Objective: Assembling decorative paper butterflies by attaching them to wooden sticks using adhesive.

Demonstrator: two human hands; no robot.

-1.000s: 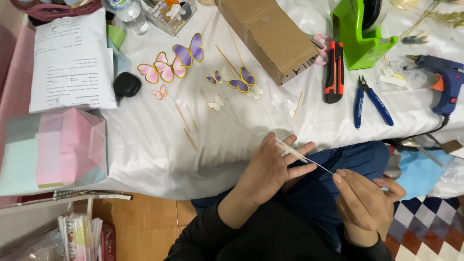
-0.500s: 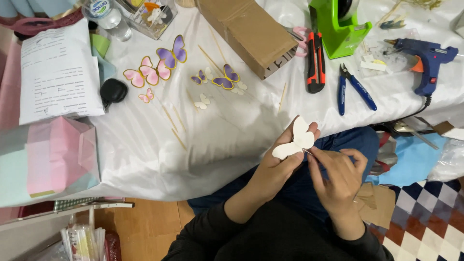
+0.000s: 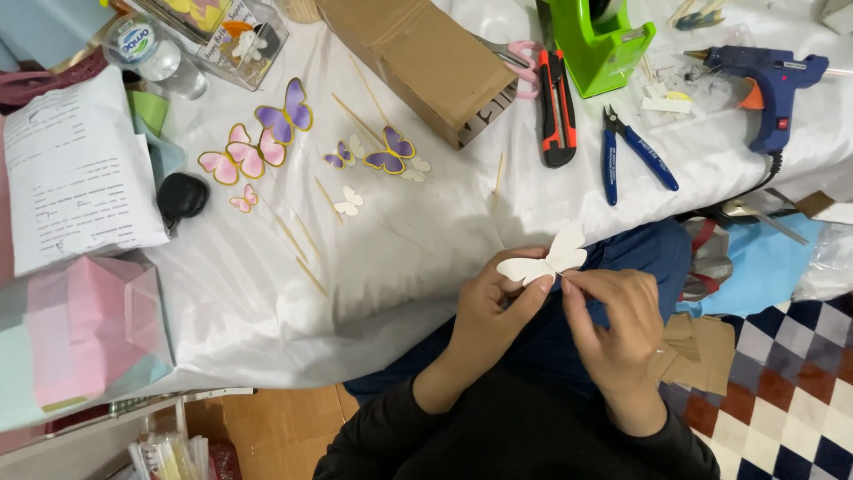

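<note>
A white paper butterfly (image 3: 544,260) is held over my lap, just off the table's near edge. My left hand (image 3: 490,313) pinches it from below, thumb against its left wing. Beside it, my right hand (image 3: 613,331) grips the butterfly's lower middle between thumb and forefinger. Both hands touch the cutout. On the white tablecloth (image 3: 267,293) lie pink butterflies (image 3: 233,160), purple butterflies (image 3: 286,114) and a smaller purple one (image 3: 389,149), along with thin wooden sticks (image 3: 300,242).
A cardboard box (image 3: 418,62), red utility knife (image 3: 558,107), blue pliers (image 3: 633,156), green tape dispenser (image 3: 604,40) and blue glue gun (image 3: 771,82) sit at the back. A printed sheet (image 3: 75,173) and pink paper stack (image 3: 84,329) lie left. Checked floor (image 3: 791,391) lies at right.
One second ago the hands held the piece edge-on, thin as a stick. It has since turned flat, showing its butterfly shape, and both hands drew closer together on it.
</note>
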